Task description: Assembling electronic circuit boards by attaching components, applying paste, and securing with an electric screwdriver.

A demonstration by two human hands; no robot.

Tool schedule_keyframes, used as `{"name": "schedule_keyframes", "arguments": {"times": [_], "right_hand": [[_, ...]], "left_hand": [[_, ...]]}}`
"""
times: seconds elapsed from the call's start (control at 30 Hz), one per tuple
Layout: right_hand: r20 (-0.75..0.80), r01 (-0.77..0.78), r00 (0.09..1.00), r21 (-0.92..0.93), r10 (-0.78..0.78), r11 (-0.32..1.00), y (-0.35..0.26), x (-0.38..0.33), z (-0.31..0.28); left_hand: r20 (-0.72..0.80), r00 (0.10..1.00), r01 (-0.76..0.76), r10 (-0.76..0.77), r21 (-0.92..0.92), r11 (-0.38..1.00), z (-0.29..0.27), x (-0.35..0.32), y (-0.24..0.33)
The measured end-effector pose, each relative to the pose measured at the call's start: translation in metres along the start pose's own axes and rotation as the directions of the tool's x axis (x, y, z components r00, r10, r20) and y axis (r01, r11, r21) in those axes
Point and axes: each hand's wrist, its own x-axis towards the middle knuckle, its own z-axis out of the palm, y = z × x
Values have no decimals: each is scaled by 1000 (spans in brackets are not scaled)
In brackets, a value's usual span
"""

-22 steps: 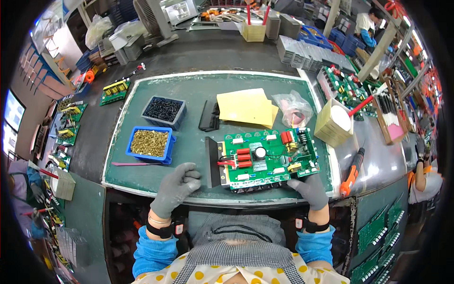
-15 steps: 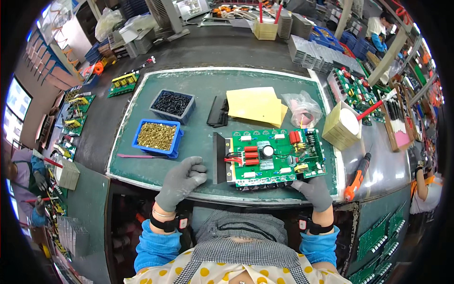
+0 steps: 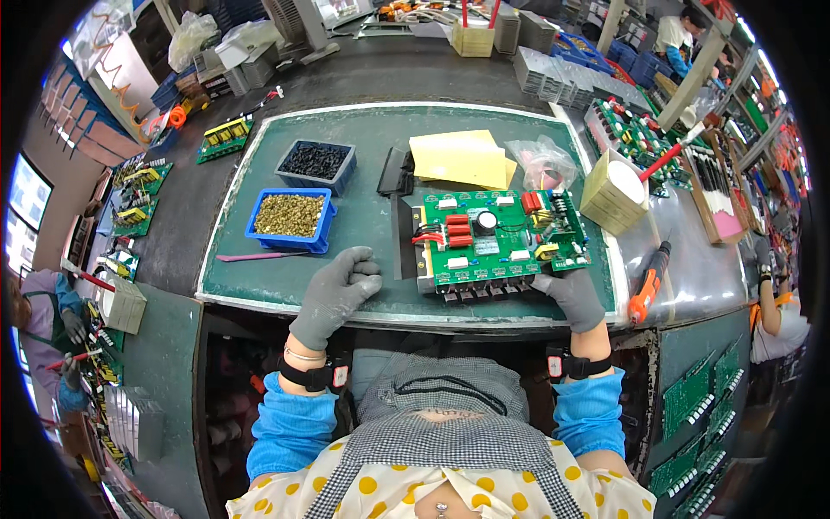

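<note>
A green circuit board point(image 3: 497, 238) with red and black parts lies on the dark green mat point(image 3: 363, 242), near its front edge. My right hand point(image 3: 571, 297), in a grey glove, grips the board's near right corner. My left hand point(image 3: 339, 290), also gloved, is curled into a loose fist on the mat left of the board and holds nothing that I can see. Just beyond my left hand stands a blue bin of brass-coloured small parts point(image 3: 290, 218), with a pink stick point(image 3: 259, 256) lying in front of it.
A second blue bin of black parts point(image 3: 316, 163) stands behind the first. Yellow paper sheets point(image 3: 458, 158), a clear plastic bag point(image 3: 543, 160) and a black strip point(image 3: 396, 173) lie at the mat's back. A tan block point(image 3: 612, 192) and an orange screwdriver point(image 3: 648, 281) are at the right.
My left hand has drawn away from the board's left edge and curled into a fist on the mat. The right hand stays on the board's corner.
</note>
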Motion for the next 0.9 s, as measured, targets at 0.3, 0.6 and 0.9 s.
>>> {"name": "schedule_keyframes", "arguments": {"times": [0.3, 0.6, 0.9], "right_hand": [[-25, 73, 997, -149, -78, 986, -3, -2, 3], [41, 128, 991, -81, -125, 988, 14, 7, 1], [103, -28, 991, -486, 88, 874, 20, 1, -5]], "left_hand": [[-44, 994, -93, 101, 167, 982, 8, -6, 4], [-89, 985, -123, 147, 234, 965, 10, -5, -16], [65, 986, -165, 152, 324, 931, 40, -25, 20]]}}
